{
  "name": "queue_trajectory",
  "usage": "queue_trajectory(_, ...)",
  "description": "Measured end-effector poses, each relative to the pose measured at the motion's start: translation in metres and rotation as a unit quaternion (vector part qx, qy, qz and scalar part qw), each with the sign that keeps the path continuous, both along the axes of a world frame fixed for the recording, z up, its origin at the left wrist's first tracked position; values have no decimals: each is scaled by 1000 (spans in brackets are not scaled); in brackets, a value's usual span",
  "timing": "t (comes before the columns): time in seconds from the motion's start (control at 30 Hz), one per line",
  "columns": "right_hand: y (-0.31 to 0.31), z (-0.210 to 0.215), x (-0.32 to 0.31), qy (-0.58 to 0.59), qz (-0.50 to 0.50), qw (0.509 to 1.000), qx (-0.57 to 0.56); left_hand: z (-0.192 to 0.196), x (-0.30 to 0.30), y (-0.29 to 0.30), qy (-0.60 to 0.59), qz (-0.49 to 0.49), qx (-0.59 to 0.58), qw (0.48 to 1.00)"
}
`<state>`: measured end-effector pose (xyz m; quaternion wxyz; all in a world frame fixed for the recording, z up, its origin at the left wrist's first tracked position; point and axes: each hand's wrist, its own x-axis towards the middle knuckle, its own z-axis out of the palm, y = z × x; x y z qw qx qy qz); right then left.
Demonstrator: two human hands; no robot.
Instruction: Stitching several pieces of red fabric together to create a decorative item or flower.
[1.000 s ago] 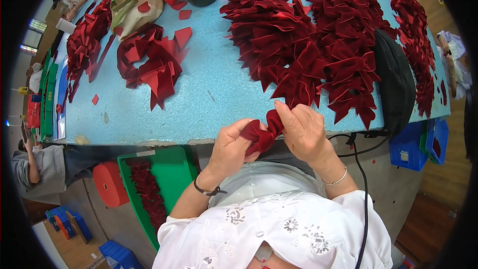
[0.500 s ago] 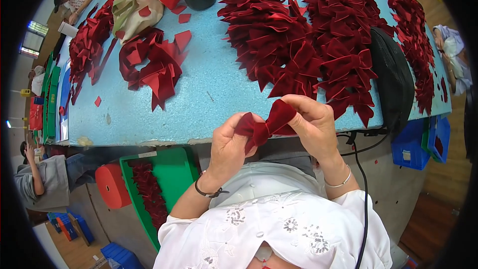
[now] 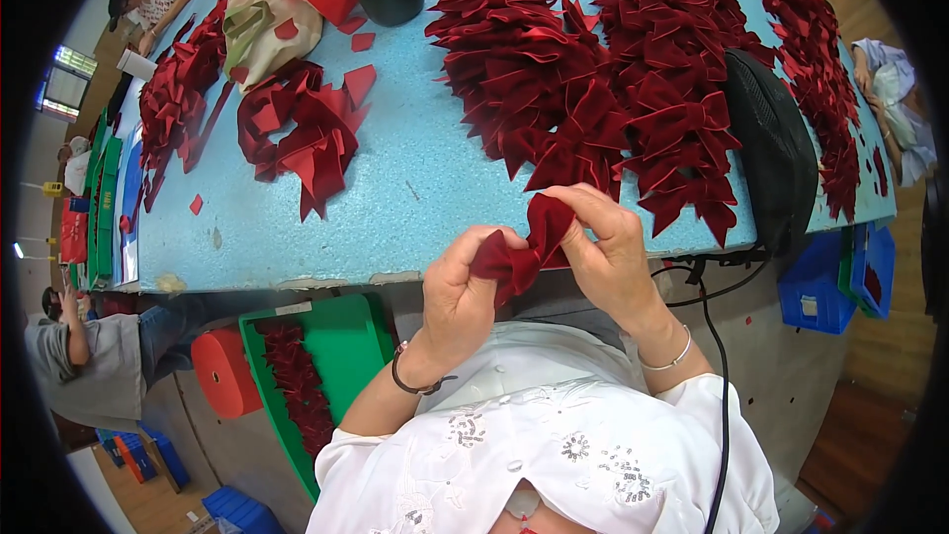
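The red bow [image 3: 512, 265] had narrowed at its right loop [image 3: 550, 223]!
Left hand [image 3: 459, 287] and right hand [image 3: 605, 249], pinched closed, gripped it by the worktop's near edge [image 3: 257, 277].

Bright, fairly even light is washing over the blue counter [image 3: 415, 153], leaving a pale sheen on its surface! Luminous panels [image 3: 63, 91] are glaring at far left, shadows are deepening the folds of the red bows [image 3: 529, 49], straight edges are bending outward, and black is filling the corners.
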<state>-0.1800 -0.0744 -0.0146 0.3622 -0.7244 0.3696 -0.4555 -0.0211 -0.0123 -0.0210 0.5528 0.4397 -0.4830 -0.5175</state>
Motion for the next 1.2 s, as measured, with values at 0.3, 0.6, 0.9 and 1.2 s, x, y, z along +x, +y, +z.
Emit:
queue_trajectory(0.3, 16, -8, 16, -54, -20, 994, 91, -9, 1, -3, -189, 88, -156, 966)
queue_trajectory(0.6, 15, -15, 25, -78, -138, 986, -47, -23, -7, -2, -136, 203, -150, 958)
queue_trajectory(0.9, 11, -19, 29, -128, -117, 981, 86, -18, 2, -10, -274, 255, -242, 895)
queue_trajectory(1.2, 11, -19, 31, -151, -93, 981, 78, -5, 4, -8, -62, 139, -145, 978)
